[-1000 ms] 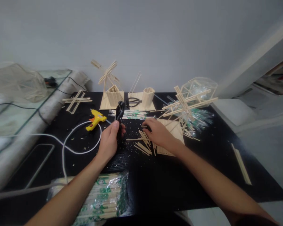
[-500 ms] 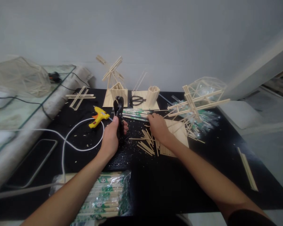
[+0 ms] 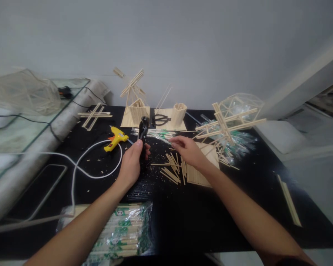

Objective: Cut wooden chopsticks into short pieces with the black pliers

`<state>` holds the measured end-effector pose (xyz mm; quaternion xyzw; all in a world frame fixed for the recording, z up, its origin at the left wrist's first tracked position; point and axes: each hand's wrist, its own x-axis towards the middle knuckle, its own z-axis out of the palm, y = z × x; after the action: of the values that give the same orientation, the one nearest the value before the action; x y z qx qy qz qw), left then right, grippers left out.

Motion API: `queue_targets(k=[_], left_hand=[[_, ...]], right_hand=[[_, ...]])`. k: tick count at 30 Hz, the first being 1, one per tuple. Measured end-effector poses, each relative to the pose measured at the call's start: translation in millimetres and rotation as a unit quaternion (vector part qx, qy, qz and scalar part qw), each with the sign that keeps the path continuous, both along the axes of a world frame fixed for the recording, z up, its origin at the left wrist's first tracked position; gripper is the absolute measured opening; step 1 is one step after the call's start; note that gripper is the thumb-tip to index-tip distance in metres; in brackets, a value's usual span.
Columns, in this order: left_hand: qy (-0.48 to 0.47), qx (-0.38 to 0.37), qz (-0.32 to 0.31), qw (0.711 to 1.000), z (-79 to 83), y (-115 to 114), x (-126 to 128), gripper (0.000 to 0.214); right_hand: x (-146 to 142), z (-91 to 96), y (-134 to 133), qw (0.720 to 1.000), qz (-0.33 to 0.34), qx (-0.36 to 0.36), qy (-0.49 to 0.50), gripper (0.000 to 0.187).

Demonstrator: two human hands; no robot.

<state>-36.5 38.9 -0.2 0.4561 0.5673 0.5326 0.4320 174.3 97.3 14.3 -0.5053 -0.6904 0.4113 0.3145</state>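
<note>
My left hand (image 3: 131, 160) is wrapped around a black hand cutter (image 3: 143, 129), held upright over the table; its lower part is hidden by my fingers. To the right, my right hand (image 3: 187, 149) pinches the near end of a wrapped chopstick packet (image 3: 161, 138), which slants up to the left over more packets. Under that hand lie cut sticks (image 3: 172, 168) and a wooden board (image 3: 199, 181) partly covered with sticks. A yellow glue gun (image 3: 116, 138) rests left of the cutter.
Behind stand a stick windmill model (image 3: 137, 111), black scissors (image 3: 161, 119) and a round stick cup (image 3: 179, 112). A crossed stick frame (image 3: 224, 125) is at right. A bag of wrapped chopsticks (image 3: 124, 229) lies in front. A white cable (image 3: 97, 176) loops at left.
My right hand has drawn back slightly, tilting one wrapped packet away from the others. The cutter in my left hand has shifted a little right and down.
</note>
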Motion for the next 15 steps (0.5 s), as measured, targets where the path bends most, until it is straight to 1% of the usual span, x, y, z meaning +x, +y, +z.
queue_targets(k=[2, 5, 10, 15], left_hand=[[0.016, 0.007, -0.004, 1.000, -1.0, -1, 0, 0.059], [0.044, 0.022, -0.005, 0.999, -3.3, -1, -1, 0.057], [0.079, 0.025, -0.005, 0.997, -4.6, -1, -1, 0.055], [0.156, 0.020, -0.032, 0.987, -1.6, -2, -1, 0.050]], right_hand=[[-1, 3.2, -1, 0.999, 0.011, -0.034, 0.016, 0.019], [-2, 6.3, -3, 0.996, 0.006, -0.065, 0.052, 0.020], [-3, 13.3, -10, 0.982, 0.009, -0.142, 0.124, 0.017], [-6, 18.4, -14, 0.975, 0.011, -0.143, 0.172, 0.004]])
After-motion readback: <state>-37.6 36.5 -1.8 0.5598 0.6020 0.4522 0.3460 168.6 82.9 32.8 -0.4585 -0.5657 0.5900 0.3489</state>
